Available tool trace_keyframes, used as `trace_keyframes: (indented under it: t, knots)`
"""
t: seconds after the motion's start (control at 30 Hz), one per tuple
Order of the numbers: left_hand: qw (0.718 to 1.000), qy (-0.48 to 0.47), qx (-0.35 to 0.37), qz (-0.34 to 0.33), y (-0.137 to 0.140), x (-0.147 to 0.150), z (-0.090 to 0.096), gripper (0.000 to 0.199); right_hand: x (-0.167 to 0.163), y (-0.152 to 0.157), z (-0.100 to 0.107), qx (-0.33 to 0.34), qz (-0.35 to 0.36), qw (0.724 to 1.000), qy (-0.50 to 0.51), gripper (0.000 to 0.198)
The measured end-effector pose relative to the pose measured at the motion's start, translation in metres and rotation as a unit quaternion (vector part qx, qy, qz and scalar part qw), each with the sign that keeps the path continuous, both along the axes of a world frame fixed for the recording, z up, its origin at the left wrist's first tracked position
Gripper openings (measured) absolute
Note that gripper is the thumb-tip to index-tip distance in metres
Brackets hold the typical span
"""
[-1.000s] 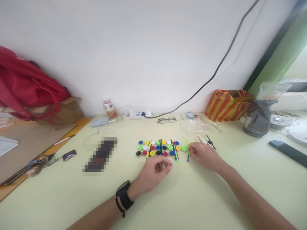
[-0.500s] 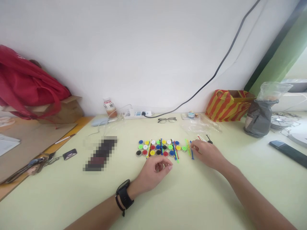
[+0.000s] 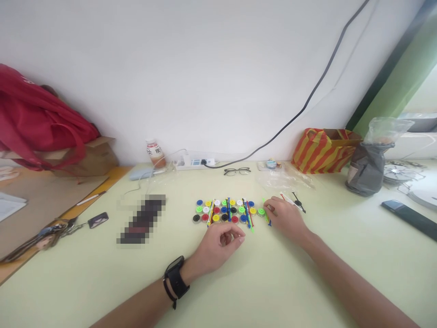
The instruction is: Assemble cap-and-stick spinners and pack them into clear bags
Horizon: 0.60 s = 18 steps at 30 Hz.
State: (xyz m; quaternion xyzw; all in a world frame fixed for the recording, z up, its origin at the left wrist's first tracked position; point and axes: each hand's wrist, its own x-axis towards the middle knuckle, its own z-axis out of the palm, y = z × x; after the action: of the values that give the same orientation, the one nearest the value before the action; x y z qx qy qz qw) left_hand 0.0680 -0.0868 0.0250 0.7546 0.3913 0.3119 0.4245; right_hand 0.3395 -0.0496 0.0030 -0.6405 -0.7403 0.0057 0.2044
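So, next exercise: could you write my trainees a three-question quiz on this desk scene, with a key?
1. True or false: the black wristwatch is worn on the left arm.
2. Which of these stands just left of the power strip?
A) the gray bag
B) the labelled bottle
C) the striped bag
3. Fill in the blank: the rightmost green disc is closest to the fingertips of the ____ hand.

Key: 1. True. 2. B. 3. right (the right hand).
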Motion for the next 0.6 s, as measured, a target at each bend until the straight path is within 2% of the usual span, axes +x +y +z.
trace_keyframes:
  t: [0.27, 0.4, 0.6]
  knots:
    - [1.0, 0.011, 0.004, -0.011, -0.001, 0.0, 0.002, 0.019, 0.006, 0.003, -0.001, -0.004, 0.04, 0.997, 0.064, 0.017]
    - [1.0, 0.009, 0.001, -0.012, -0.001, 0.0, 0.001, 0.018, 0.013, 0.004, 0.001, 0.054, 0.061, 0.99, 0.113, 0.014]
    - [1.0, 0.0, -0.009, -0.013, -0.001, 0.0, 0.001, 0.02, 0.015, -0.001, 0.01, 0.138, 0.039, 0.974, 0.178, 0.013]
